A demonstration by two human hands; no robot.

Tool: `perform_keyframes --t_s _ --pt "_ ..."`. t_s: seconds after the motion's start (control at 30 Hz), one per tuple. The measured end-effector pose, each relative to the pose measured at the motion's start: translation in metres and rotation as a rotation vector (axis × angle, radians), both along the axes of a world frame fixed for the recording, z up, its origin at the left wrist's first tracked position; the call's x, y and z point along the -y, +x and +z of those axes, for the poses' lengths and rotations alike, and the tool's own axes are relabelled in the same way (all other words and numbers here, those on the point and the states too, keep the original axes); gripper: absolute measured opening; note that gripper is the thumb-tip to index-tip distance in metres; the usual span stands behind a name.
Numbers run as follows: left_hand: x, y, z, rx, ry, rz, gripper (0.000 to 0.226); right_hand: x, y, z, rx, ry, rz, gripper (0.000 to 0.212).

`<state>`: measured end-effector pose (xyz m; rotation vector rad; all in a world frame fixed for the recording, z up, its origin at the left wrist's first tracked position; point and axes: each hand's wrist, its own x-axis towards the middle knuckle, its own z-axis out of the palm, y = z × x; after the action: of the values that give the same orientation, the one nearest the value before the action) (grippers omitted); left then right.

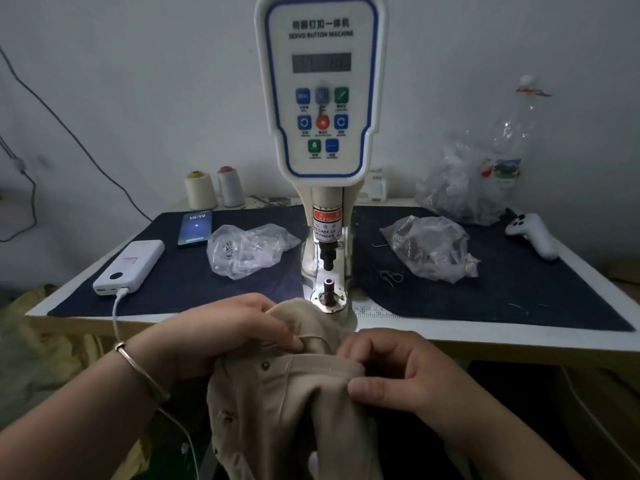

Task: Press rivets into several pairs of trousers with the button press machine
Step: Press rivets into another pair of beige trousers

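Note:
Beige trousers (294,403) hang over the table's front edge, bunched just below the white button press machine (320,88). My left hand (228,330) grips the bunched waistband on the left. My right hand (391,368) pinches the fabric edge on the right, thumb on top. A dark rivet (266,365) sits in the cloth between my hands. The machine's lower die (328,285) stands bare under the upper punch (327,259), just beyond the trousers.
Dark cloth (519,289) covers the table. A plastic bag (242,249) with small metal parts lies left of the machine, another bag (429,251) right. Also here: a phone (195,227), power bank (130,266) with cable, thread cones (200,190), white controller (533,235).

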<state>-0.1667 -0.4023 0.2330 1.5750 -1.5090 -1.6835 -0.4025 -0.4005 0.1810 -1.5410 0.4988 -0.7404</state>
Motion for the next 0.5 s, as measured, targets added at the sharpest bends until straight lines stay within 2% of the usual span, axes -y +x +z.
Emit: perform_keyframes --t_s 0.07,0.13,0.17,0.23,0.3,0.37,0.5 --pt "0.0 0.001 -0.002 0.152 -0.059 -0.045 0.04 -0.001 -0.006 0.005 0.005 -0.016 -0.028 0.012" --pt "-0.003 -0.001 -0.009 0.275 -0.257 -0.017 0.045 -0.003 -0.007 0.01 -0.021 -0.07 -0.049 0.013" --pt "-0.007 -0.005 -0.013 0.251 -0.397 0.023 0.043 -0.003 -0.005 0.013 -0.042 -0.093 -0.056 0.012" --pt "-0.018 -0.014 -0.021 0.056 -0.678 0.08 0.037 -0.003 -0.002 0.017 -0.108 -0.147 -0.073 0.013" --pt "-0.029 -0.023 -0.03 -0.066 -0.866 0.071 0.024 -0.004 -0.001 0.019 -0.154 -0.23 -0.121 0.017" --pt "-0.036 -0.031 -0.038 -0.096 -0.907 0.039 0.02 -0.005 -0.002 0.021 -0.159 -0.308 -0.176 0.017" --pt "-0.035 -0.04 -0.052 -0.137 -0.782 -0.031 0.023 -0.005 -0.008 0.023 -0.148 -0.408 -0.218 0.01"
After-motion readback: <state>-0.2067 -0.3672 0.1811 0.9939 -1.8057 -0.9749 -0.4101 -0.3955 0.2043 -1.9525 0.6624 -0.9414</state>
